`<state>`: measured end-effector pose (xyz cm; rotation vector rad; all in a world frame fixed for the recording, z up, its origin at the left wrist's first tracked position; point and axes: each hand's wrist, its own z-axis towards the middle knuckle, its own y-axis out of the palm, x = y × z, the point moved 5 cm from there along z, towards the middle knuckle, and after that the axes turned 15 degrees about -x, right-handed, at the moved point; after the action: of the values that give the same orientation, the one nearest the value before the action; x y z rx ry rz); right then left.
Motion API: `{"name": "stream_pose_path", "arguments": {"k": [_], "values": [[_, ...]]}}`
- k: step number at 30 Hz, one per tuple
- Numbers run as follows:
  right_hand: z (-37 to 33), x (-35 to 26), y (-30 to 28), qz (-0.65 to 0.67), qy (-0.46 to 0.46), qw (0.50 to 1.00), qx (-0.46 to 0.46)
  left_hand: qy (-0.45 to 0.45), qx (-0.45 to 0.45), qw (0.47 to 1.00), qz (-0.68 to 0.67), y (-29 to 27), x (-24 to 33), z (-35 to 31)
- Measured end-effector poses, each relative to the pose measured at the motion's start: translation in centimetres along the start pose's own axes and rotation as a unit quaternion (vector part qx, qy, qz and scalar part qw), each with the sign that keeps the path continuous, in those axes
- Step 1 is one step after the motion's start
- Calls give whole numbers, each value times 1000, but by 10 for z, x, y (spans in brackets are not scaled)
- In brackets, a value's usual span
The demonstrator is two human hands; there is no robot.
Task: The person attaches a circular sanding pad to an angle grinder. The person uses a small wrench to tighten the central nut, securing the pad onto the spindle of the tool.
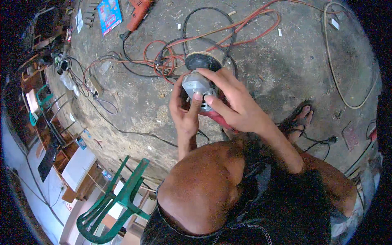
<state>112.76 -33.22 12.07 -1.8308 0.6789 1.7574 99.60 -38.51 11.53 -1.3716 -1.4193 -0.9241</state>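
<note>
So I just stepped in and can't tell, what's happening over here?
A person is holding a power tool with a grey metal body and a round black base in both hands above a concrete floor. The left hand steadies it from the side, the right hand wraps over the top. Orange and black cords lie tangled beyond it, near an orange drill.

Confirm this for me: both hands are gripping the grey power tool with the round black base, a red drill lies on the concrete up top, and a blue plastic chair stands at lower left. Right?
Not quite. The head view shows the plastic chair is green, not blue. The rest holds: left hand and right hand grip the grey power tool with its round black base, and the red drill lies on the concrete.
</note>
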Motion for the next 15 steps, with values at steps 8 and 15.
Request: {"name": "stream_pose_path", "arguments": {"k": [8,15], "values": [[0,-2,9,-36,30,998,39,14,38,999,-23,-9,-13,1],[-4,2,8,-2,12,999,35,82,-21,995,-48,-3,-15,5]]}}
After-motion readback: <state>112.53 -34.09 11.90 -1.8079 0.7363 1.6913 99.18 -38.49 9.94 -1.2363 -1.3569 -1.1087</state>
